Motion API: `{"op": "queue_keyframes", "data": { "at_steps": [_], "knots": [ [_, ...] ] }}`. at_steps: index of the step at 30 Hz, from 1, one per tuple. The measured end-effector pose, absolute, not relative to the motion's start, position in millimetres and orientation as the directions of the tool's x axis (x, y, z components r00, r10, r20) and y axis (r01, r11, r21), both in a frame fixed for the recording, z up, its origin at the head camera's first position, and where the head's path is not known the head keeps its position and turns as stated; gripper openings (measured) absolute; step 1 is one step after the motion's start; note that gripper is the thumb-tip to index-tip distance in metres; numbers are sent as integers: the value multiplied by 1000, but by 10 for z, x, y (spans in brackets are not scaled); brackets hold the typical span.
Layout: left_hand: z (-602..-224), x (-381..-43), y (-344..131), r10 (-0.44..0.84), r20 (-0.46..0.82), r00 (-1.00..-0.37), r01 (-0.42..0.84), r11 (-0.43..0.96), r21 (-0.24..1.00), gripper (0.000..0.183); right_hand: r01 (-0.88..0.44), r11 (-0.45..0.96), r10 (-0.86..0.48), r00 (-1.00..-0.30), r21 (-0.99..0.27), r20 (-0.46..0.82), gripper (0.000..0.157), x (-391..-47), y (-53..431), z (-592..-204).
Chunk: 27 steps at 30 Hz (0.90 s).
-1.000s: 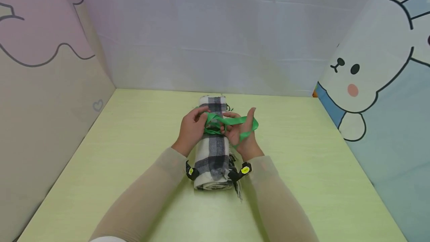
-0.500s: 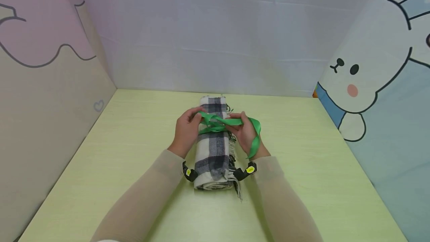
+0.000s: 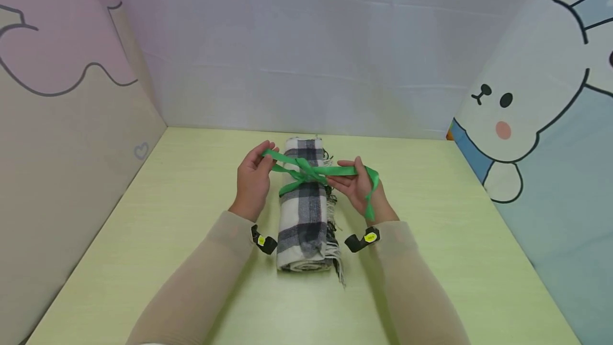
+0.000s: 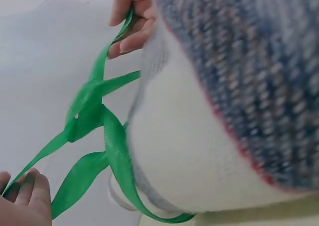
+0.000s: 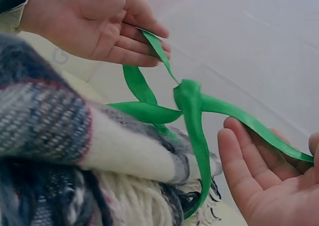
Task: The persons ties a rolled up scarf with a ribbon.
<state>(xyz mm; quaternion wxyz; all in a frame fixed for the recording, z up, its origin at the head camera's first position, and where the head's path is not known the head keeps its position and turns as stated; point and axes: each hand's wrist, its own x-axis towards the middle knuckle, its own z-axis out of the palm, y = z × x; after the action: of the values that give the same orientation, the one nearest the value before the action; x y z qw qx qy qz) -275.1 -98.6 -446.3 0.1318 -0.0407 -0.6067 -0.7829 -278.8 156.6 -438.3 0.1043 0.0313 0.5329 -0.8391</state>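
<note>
A rolled, fringed plaid cloth [image 3: 306,228] in white and dark grey lies lengthwise on the table, like a scarf or small blanket. Round its middle runs a green ribbon [image 3: 308,173], crossed into a knot [image 4: 89,106] on top with a loop to the left. My left hand [image 3: 254,182], left of the roll, pinches the ribbon's loop side between thumb and fingers. On the other side my right hand [image 3: 361,190] pinches the opposite length, whose loose end hangs over the palm toward the wrist. The right wrist view shows the ribbon stretched between both hands, the knot above the cloth.
The pale yellow-green table [image 3: 191,201] reaches back to a white cloth wall [image 3: 297,57]. Printed side panels with cartoon figures [image 3: 517,95] border it left and right. Fringe [image 3: 337,260] hangs along the roll's right side. Black wrist cameras [image 3: 362,239] sit on both wrists.
Both hands have moved apart, left hand to the left and right hand to the right. The ribbon between them has drawn out straighter and its knot looks narrower. The roll stays put.
</note>
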Motion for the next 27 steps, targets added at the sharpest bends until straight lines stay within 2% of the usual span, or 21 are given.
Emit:
{"op": "queue_keyframes", "data": {
  "at_steps": [8, 17, 27],
  "knots": [
    [-4453, -2734, -1098, -176, 217, -960, 251, -206, 946, 41, 263, -466, -179, -963, -845, -201, 59, -2804, 1670, -4427],
    [-4541, -2671, -1324, -217, 175, -960, 209, -146, 967, 40, 267, -498, -138, -964, -825, -228, 47, -2788, 1842, -4502],
    [-4688, -2608, -1516, -260, 50, -964, 104, -201, 974, 41, 287, -511, -112, -957, -810, -269, 46, -2774, 2056, -4564]
  ]
}}
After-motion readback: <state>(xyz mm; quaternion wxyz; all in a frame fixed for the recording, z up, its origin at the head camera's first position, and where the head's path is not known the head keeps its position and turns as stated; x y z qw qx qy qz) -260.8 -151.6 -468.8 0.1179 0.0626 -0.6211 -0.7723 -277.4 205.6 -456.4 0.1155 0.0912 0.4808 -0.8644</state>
